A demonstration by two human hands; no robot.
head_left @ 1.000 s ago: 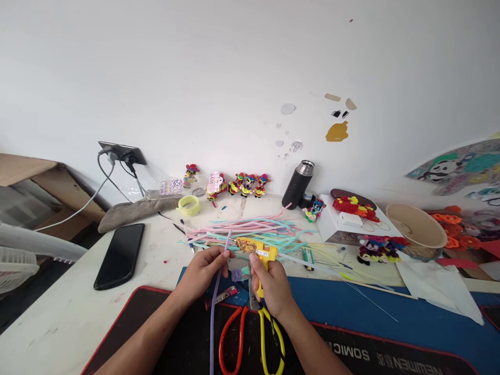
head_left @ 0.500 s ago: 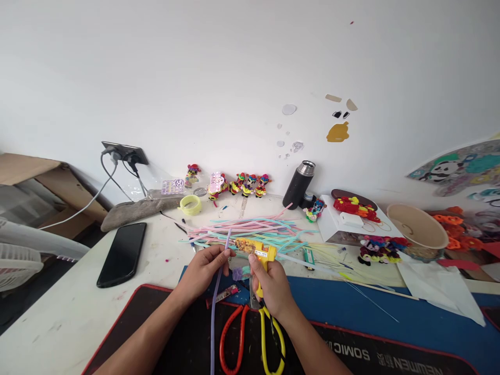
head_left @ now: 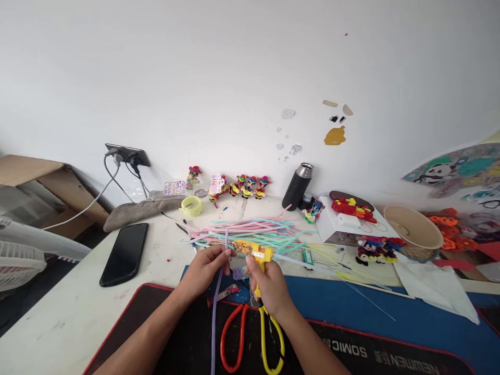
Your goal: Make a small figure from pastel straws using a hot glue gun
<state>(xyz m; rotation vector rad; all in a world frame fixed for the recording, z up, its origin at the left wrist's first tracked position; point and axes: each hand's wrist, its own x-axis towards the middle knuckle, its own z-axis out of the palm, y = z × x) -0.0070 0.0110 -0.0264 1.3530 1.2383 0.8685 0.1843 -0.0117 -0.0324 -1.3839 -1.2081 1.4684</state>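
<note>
Between the thumb and fingers of my left hand (head_left: 207, 268) is a lavender pipe cleaner (head_left: 214, 317), its short end upright above the fingers and its long end hanging toward me. My right hand (head_left: 269, 286) is wrapped round the handle of a yellow hot glue gun (head_left: 253, 251), a clear glue stick (head_left: 300, 262) trailing from its back. The gun's nozzle points left, close by the pipe cleaner; contact cannot be made out. Just below lies a small purple coil (head_left: 238, 273), partly hidden. Scissors with red and yellow handles (head_left: 233, 338) rest on the dark mat beneath my hands.
Pink and teal pipe cleaners (head_left: 253, 226) spread behind my hands. A phone (head_left: 124, 254) lies left, near yellow tape (head_left: 191, 206). A black flask (head_left: 297, 186), small dolls (head_left: 250, 186), a white box (head_left: 351, 229) and a beige bowl (head_left: 413, 229) stand toward the wall.
The glue gun and my right hand have shifted very slightly left. My left hand keeps its pinch on the pipe cleaner. The whole view has moved a little.
</note>
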